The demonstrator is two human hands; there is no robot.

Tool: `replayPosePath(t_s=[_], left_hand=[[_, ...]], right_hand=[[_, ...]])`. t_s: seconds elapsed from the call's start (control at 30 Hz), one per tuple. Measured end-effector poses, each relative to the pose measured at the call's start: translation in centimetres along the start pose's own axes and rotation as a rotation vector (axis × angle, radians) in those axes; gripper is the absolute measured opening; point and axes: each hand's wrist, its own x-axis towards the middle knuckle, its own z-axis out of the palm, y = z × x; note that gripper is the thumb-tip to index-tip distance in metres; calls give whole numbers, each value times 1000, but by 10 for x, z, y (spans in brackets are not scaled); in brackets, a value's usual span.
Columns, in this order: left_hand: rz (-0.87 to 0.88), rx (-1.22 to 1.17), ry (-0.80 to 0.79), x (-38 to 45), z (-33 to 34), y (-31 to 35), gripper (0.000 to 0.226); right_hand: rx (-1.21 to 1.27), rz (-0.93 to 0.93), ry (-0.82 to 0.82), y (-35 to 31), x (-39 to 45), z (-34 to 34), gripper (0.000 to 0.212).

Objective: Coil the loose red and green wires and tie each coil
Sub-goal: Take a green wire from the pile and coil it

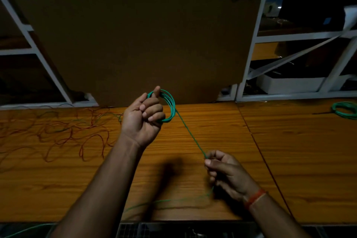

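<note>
The small round coil of thin green wire sits at centre frame, gripped by my left hand with fingers curled through its loops, while my right hand at lower right pinches the taut green tail running down from it. I judge the next wrap goes best if I keep that tail tight and lay it flush on the loops. The wooden tabletop is bare at right, but the tangle of loose red and green wires at left and the near edge below crowd me.
</note>
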Motion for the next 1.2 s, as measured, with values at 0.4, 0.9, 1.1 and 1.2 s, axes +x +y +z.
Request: replayPosePath(t_s=[0.4, 0.9, 1.1, 1.2], left_hand=[[217, 682, 93, 0, -6, -29, 37], [205, 1341, -141, -14, 4, -32, 43], [148, 1415, -205, -18, 1, -24, 44], [175, 1578, -235, -20, -5, -23, 35]], right_hand=[[-1071, -564, -109, -81, -30, 43, 9], [-550, -169, -175, -145, -21, 69, 26], [-452, -103, -161, -148, -21, 59, 17], [-446, -18, -180, -153, -21, 51, 21]])
